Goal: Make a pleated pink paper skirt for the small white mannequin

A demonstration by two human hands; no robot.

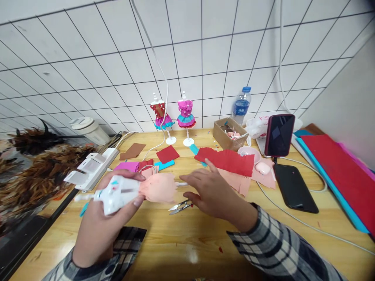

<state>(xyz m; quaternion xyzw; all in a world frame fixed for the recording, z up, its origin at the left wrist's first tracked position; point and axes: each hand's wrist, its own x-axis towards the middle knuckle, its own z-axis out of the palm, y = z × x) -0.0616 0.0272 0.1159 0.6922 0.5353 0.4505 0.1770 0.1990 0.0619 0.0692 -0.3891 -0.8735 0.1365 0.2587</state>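
Observation:
A small white dress-form mannequin (118, 193) lies sideways in my left hand (102, 226), fingers wrapped round it at the waist. A peach crepe-paper skirt (159, 188) flares from its waist, its right edge slightly blurred. The thin white rod (181, 183) sticks out past the hem. Close to the end of that rod is my right hand (208, 189), its fingers stretched and the thumb apart; whether a fingertip touches the rod I cannot tell. Below the right fingers, thread snips (180, 207) rest on the wooden table (181, 242).
Two dressed mannequins (186, 113) stand by the tiled wall. Red crepe paper (227, 159), a cardboard box (228, 134), a water bottle (241, 103) and phones (295, 187) lie rightward. Left are a power strip (93, 169) and brown feathers (49, 179). A cable crosses the right side.

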